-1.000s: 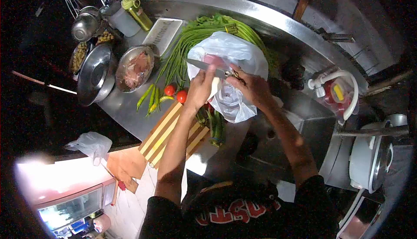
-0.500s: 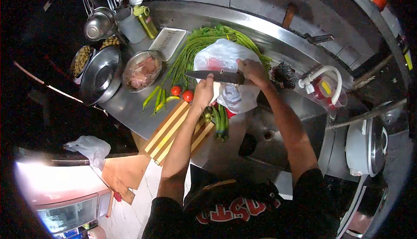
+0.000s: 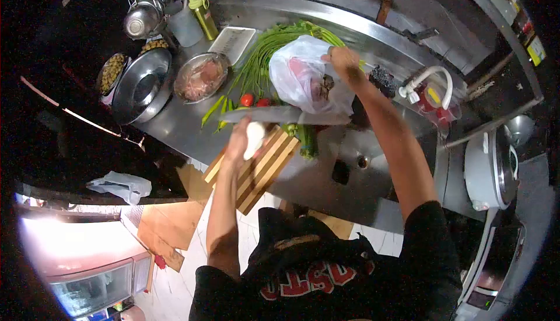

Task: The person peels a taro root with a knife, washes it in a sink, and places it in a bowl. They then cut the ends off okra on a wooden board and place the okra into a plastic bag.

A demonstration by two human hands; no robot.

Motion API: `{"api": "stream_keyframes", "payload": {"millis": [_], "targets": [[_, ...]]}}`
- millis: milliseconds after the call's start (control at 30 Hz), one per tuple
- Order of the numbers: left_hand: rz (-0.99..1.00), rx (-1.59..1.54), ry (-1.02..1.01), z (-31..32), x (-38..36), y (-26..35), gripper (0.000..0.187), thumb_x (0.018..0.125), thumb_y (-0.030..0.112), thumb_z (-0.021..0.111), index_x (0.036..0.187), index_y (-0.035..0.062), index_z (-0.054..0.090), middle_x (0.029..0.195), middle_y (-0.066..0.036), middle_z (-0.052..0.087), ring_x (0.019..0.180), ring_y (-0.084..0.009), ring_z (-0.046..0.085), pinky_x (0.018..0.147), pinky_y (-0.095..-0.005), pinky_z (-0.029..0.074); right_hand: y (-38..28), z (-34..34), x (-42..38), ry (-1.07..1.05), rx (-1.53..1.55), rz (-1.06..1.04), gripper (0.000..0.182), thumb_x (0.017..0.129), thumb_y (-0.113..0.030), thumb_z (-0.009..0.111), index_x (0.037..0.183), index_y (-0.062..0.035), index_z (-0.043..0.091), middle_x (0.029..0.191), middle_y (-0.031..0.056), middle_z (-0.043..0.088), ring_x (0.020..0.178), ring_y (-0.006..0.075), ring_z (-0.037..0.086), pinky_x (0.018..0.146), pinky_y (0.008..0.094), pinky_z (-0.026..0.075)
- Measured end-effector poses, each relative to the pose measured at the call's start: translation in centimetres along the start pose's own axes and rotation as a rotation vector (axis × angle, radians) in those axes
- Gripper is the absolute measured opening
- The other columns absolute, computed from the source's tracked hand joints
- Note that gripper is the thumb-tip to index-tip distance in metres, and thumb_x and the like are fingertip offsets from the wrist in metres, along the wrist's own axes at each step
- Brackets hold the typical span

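Note:
My left hand (image 3: 236,140) is closed around a smooth white elongated item (image 3: 255,139), whose kind I cannot make out, and also pinches a large kitchen knife (image 3: 262,115) by its blade. The knife lies sideways, blurred by motion, above the wooden cutting board (image 3: 265,172). My right hand (image 3: 343,61) is closed on the upper right edge of a white plastic bag (image 3: 297,67). Pinkish and brown contents show through the bag. Two tomatoes (image 3: 247,100), green chilies (image 3: 213,112) and a bundle of green vegetables (image 3: 307,141) lie around the board.
Long leafy greens (image 3: 256,58) lie behind the bag. To the left are a plastic-wrapped bowl of meat (image 3: 202,79), a steel basin (image 3: 125,102) and a white tray (image 3: 233,44). A white faucet (image 3: 429,79) and the sink (image 3: 373,140) are at right.
My left hand has moved down and left, carrying the knife and white item away from the bag. My right hand has left the knife's handle end and now grips the bag's upper edge.

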State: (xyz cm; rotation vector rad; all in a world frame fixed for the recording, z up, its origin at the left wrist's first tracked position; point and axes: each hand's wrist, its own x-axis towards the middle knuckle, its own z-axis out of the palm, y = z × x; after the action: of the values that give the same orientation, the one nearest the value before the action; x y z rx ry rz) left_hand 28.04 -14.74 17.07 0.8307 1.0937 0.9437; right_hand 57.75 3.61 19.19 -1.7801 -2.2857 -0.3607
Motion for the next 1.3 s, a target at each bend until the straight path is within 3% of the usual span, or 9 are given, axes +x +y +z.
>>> {"api": "stream_keyframes", "payload": {"millis": [100,233,367,467,700,800,933,1067,1300], "targets": [[-0.183,-0.104,-0.068,-4.7,-3.1,-2.4,0.048,0.09,0.041,0.031,0.069,0.0021,0.05,0.05,-0.01,0.051,0.029,-0.0174,0.04,0.026,-0.0282,0.03,2.3,7.2,-0.6,0.226,0.213,-0.293,0.029,0.08,-0.032,0.049,0.083,-0.0065,0.063,0.08,0.0186,0.062,0.073,0.033,0.062,0.063,0.0412,0.049],[-0.299,-0.143,-0.129,-8.4,-2.8,-6.3,0.046,0.091,0.04,0.028,0.071,0.004,0.049,0.054,-0.011,0.052,0.03,-0.0176,0.039,0.027,-0.0275,0.029,-0.2,1.8,-3.3,-0.243,-0.005,0.094,0.027,0.079,-0.017,0.046,0.102,-0.0115,0.058,0.085,0.0177,0.062,0.078,0.0333,0.061,0.066,0.0407,0.049],[-0.302,-0.02,-0.121,-10.4,-0.8,-9.6,0.039,0.093,0.034,0.026,0.08,0.0043,0.048,0.059,-0.012,0.053,0.032,-0.0176,0.04,0.028,-0.0262,0.029,1.6,2.3,-7.9,0.192,-0.053,-0.035,0.032,0.082,-0.014,0.046,0.114,-0.0127,0.046,0.071,0.0113,0.063,0.064,0.0266,0.063,0.059,0.0357,0.049],[-0.442,0.148,0.002,-9.1,-0.8,-8.0,0.05,0.092,0.046,0.026,0.079,0.0055,0.052,0.06,-0.01,0.056,0.035,-0.0155,0.043,0.03,-0.0251,0.032,3.0,-3.4,-11.7,-0.227,0.698,0.695,0.025,0.084,-0.027,0.048,0.103,-0.0124,0.056,0.072,0.0169,0.062,0.067,0.032,0.063,0.062,0.0433,0.05],[-0.36,0.415,0.096,-9.3,-0.9,-11.1,0.04,0.085,0.047,0.051,0.088,0.0074,0.054,0.062,-0.003,0.055,0.05,-0.0103,0.052,0.039,-0.0222,0.041,25.2,9.1,-24.5,-0.034,0.215,0.458,0.026,0.082,-0.029,0.056,0.082,-0.0053,0.066,0.072,0.0151,0.064,0.057,0.0253,0.064,0.051,0.0357,0.051],[-0.181,0.102,0.043,2.0,-2.7,-8.7,0.021,0.084,0.015,0.052,0.104,0.0073,0.051,0.073,-0.007,0.058,0.046,-0.0118,0.052,0.035,-0.0213,0.04,26.9,5.8,-24.6,-0.086,1.265,1.122,0.021,0.08,-0.015,0.053,0.098,-0.0057,0.057,0.08,0.0093,0.061,0.067,0.0239,0.062,0.053,0.0331,0.052],[-0.28,-0.078,-0.074,17.4,2.4,-10.9,0.026,0.08,0.026,0.058,0.1,0.0098,0.054,0.08,-0.008,0.059,0.058,-0.018,0.059,0.04,-0.0268,0.047,38.7,23.3,-24.9,0.22,0.981,0.593,0.033,0.084,-0.026,0.052,0.111,-0.0073,0.048,0.082,0.0078,0.056,0.068,0.0201,0.059,0.058,0.0305,0.051],[-0.445,-0.454,-0.394,28.9,11.1,-18.8,0.025,0.086,0.031,0.054,0.1,0.0105,0.052,0.095,-0.008,0.06,0.076,-0.0204,0.06,0.055,-0.0322,0.05,35.3,14.8,-21.4,-0.042,1.797,0.771,0.036,0.084,-0.034,0.053,0.111,-0.0096,0.049,0.093,0.0085,0.055,0.075,0.0166,0.057,0.066,0.0321,0.051],[-0.594,-0.769,-0.732,40.0,20.7,-30.8,0.019,0.088,0.028,0.053,0.095,0.0106,0.057,0.082,-0.005,0.059,0.072,-0.0203,0.06,0.061,-0.0344,0.051,36.7,18.7,-20.3,0.024,1.449,0.655,0.05,0.081,-0.032,0.06,0.121,-0.0074,0.044,0.108,0.0119,0.052,0.09,0.0222,0.056,0.074,0.0349,0.048]]}}
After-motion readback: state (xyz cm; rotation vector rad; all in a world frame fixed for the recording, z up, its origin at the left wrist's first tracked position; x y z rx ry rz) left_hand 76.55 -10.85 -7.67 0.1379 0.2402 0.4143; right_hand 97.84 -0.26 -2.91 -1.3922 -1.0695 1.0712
